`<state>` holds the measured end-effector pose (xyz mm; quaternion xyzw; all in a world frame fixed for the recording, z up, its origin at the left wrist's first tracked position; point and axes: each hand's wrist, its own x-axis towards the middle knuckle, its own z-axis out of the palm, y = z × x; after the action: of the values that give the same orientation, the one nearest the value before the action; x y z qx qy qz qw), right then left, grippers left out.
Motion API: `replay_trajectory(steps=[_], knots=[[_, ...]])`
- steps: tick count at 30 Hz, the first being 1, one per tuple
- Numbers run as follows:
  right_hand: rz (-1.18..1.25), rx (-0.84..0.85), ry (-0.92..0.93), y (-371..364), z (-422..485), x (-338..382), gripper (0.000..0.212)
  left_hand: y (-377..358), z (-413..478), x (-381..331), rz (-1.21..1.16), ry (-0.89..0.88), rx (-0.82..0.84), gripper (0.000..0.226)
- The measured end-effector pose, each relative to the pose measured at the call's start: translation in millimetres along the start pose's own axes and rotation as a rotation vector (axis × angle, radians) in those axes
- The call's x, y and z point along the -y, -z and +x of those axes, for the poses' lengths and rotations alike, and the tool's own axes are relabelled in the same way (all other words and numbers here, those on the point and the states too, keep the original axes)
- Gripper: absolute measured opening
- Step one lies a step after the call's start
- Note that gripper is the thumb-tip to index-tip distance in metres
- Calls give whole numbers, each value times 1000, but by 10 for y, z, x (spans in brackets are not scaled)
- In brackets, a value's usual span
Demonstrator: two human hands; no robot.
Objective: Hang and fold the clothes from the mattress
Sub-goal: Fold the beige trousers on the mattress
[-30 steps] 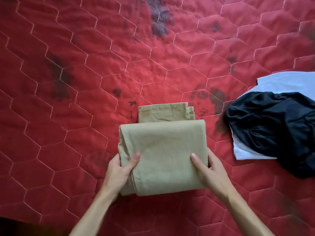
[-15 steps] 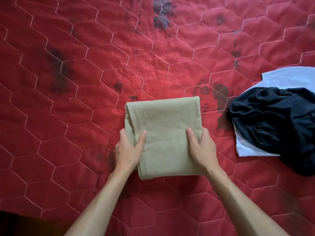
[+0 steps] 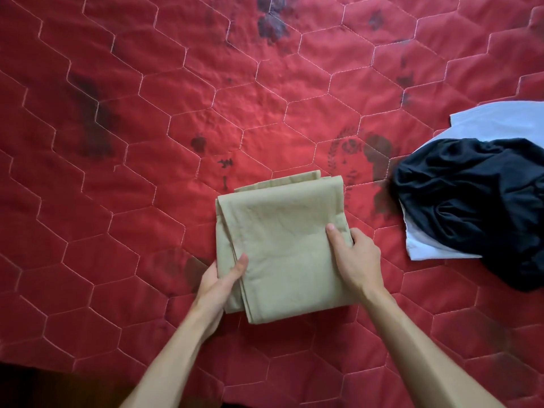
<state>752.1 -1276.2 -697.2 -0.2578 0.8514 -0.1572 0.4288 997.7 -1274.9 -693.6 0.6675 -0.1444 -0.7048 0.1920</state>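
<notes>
Two hands pinch a folded beige garment [image 3: 282,245]

Left hand [image 3: 219,282]: thumb on top, fingers hidden under the left edge. Right hand [image 3: 357,257]: thumb on top, fingers [image 3: 359,235] curled at the right edge. It lies on the red quilted mattress [image 3: 147,148], near a black garment [image 3: 471,207].

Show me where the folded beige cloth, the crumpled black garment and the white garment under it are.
Folded beige cloth [image 3: 282,231], head view: middle of its top layer.
Crumpled black garment [image 3: 471,207], head view: centre of its bunched folds.
White garment [image 3: 500,119], head view: bare part beyond the black one.
</notes>
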Motion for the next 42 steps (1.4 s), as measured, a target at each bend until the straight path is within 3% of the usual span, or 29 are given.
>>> replay_trajectory(steps=[3, 5, 7, 9, 11, 13, 15, 21, 24, 27, 30, 33, 35, 38, 42], knots=[[22, -36, 88, -6, 36, -56, 46, -172, -5, 47, 78, -100, -132, 60], [-169, -104, 199, -70, 52, -147, 36, -303, 21, 106, 484, -206, -457, 75], [-362, -302, 385, -125, 53, -117, 49, -473, 35, 140, 979, -474, -691, 80], [-497, -361, 634, -194, 35, 19, 58, -668, 109, 85, 1281, -734, -628, 74], [-661, -226, 879, -330, 39, 104, 60, -764, 302, 58, 1479, -920, -417, 68], [-856, -78, 1016, -432, 162, 107, 61, -693, 553, -17, 1672, -991, -280, 67], [-968, -36, 1007, -417, 380, 78, 64, -529, 767, -137, 1751, -938, -291, 70], [-784, -174, 632, -327, 533, 196, 73, -550, 800, -262, 1509, -554, -518, 80], [-462, -203, 259, -277, 231, 158, 79, -591, 577, -159, 1196, -401, -640, 90], [-278, -154, -128, -153, -74, 69, 76, -594, 304, -28, 944, -330, -671, 84], [-219, 87, -323, -5, -156, 11, 77, -465, 200, -85, 836, -203, -585, 75], [-17, 386, -381, 191, -134, -4, 47, -198, 266, -166, 762, -34, -415, 80], [145, 580, -402, 263, -198, -8, 44, -69, 209, -209, 547, 55, -242, 63], [221, 658, -373, 354, -402, 40, 49, 40, -45, -262, 297, 197, -27, 45], [281, 771, -338, 655, -855, 264, 42, 89, -557, -406, 107, 216, 80, 33]])
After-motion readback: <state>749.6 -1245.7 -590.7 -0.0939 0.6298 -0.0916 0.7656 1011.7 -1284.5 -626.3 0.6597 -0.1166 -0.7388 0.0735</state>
